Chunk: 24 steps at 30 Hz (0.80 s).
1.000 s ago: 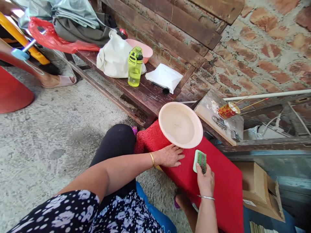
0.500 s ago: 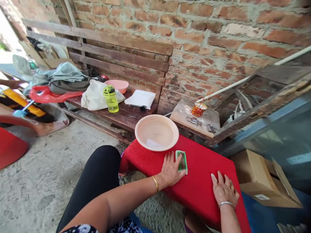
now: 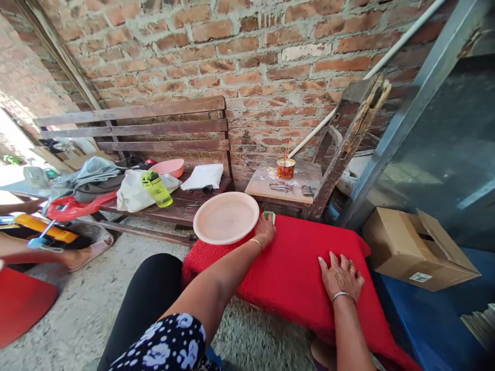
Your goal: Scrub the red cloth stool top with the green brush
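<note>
My left hand (image 3: 266, 230) is at the far edge of the red cloth (image 3: 294, 268), beside the basin's right rim. Its fingers are curled over a small green and white scrubbing brush (image 3: 274, 217), of which only the far corner shows. Close by stands a round, pale pink basin (image 3: 226, 239) with a few dark specks inside; shallow clear water seems to be in it. My right hand (image 3: 341, 278) rests palm down on the right part of the red cloth, fingers spread, holding nothing.
Behind, a wooden bench (image 3: 185, 206) bears a green bottle (image 3: 158, 189), bags and a pink bowl (image 3: 169, 167). A small table (image 3: 259, 186) holds padlocks and a red cup (image 3: 285, 168) with sticks. A cardboard box (image 3: 402, 252) sits right. Another person's leg (image 3: 42, 251) is at left.
My left hand has moved away from me with the brush, from the middle of the cloth to its far edge. My right hand stays flat on the cloth. The view has shifted.
</note>
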### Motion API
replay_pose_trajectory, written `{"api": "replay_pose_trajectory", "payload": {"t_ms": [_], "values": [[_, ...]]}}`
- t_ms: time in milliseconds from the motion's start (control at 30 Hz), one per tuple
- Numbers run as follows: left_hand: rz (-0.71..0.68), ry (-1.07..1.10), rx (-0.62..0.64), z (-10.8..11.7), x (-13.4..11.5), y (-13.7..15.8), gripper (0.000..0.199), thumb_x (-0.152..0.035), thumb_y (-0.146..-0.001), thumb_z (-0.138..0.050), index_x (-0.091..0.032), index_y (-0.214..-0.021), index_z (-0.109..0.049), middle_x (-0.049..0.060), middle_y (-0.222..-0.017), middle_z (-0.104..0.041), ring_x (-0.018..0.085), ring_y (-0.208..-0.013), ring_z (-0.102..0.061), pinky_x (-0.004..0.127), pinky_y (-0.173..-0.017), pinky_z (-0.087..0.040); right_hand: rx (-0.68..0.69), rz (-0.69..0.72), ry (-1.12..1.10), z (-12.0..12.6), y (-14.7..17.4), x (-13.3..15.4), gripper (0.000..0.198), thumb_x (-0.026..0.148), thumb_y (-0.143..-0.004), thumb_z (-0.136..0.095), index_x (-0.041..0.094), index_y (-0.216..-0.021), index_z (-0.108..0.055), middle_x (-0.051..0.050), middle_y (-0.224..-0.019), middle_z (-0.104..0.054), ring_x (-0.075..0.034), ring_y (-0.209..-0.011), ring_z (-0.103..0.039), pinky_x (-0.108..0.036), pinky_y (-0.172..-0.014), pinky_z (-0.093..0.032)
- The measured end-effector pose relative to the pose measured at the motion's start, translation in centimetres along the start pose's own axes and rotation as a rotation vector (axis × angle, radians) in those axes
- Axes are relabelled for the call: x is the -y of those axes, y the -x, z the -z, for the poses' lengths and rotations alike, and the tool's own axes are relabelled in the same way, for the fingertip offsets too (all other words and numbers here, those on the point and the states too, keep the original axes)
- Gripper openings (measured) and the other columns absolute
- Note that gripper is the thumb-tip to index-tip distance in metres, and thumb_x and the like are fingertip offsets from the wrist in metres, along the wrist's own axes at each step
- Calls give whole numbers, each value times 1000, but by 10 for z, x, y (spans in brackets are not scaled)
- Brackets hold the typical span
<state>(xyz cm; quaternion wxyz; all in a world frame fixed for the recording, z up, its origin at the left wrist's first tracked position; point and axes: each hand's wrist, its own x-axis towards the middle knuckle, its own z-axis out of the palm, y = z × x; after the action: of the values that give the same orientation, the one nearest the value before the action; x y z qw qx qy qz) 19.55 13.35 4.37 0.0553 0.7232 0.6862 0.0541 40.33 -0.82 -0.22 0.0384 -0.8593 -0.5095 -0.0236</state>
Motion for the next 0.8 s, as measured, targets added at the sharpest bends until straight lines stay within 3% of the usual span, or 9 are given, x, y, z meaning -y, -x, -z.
{"api": "replay_pose_trajectory", "payload": {"t_ms": [100,167,300,400,467,567,633,733,800], "values": [[131,1,-24,-6,-19,-7,55,-30,-92,-54,-14,-143,-42,22,-132,-52,31,-119,-52,41,-91,-46,-27,8,8,0,1,1,54,56,-96,-42,25,-138,-56,-11,-147,-49,-30,-134,-41,-51,-106,-31],[114,-14,-26,-18,-45,-1,56,-31,-91,-54,-17,-144,-42,20,-133,-51,30,-118,-51,40,-91,-46,-41,18,2,1,2,0,52,55,-97,-41,25,-137,-57,-11,-145,-50,-30,-133,-43,-51,-105,-32],[-247,-27,5,-38,-89,16,58,-36,-93,-50,-24,-148,-39,15,-132,-51,27,-116,-50,40,-96,-43,-52,27,-32,1,2,0,51,53,-98,-39,23,-135,-57,-12,-144,-51,-31,-133,-42,-51,-104,-32],[-369,-27,35,-33,-82,17,54,-35,-95,-45,-28,-147,-39,13,-130,-53,27,-117,-48,45,-102,-38,-57,30,-48,-1,2,-1,51,52,-98,-38,22,-135,-58,-14,-144,-51,-32,-133,-42,-52,-104,-31],[-253,-31,44,-21,-60,8,54,-31,-95,-44,-29,-148,-37,13,-132,-51,27,-120,-47,45,-103,-37,-59,37,-47,-2,2,-1,52,53,-98,-38,22,-135,-58,-14,-143,-51,-32,-133,-42,-52,-104,-31],[43,-38,56,-2,-26,-10,49,-26,-96,-41,-26,-145,-41,15,-132,-51,27,-118,-48,40,-96,-42,-70,41,-33,-4,2,-1,52,53,-98,-38,22,-134,-59,-14,-142,-52,-32,-132,-43,-52,-104,-31],[142,-40,37,3,-19,-17,48,-25,-96,-41,-23,-144,-43,17,-132,-51,28,-118,-49,38,-93,-43,-82,35,-26,-5,2,-1,51,52,-98,-38,22,-134,-59,-14,-142,-52,-32,-132,-43,-52,-104,-32],[138,-31,19,-6,-41,-13,50,-26,-94,-46,-21,-144,-43,17,-130,-51,28,-117,-48,39,-92,-43,-84,36,-28,-6,2,-1,52,53,-98,-37,23,-134,-59,-13,-142,-52,-32,-131,-44,-52,-103,-32],[22,-16,4,-19,-71,0,52,-27,-93,-49,-23,-145,-42,16,-129,-52,28,-115,-49,40,-93,-43,-79,41,-30,-6,2,-2,52,54,-98,-36,23,-134,-59,-13,-142,-52,-32,-130,-44,-52,-103,-33]]}}
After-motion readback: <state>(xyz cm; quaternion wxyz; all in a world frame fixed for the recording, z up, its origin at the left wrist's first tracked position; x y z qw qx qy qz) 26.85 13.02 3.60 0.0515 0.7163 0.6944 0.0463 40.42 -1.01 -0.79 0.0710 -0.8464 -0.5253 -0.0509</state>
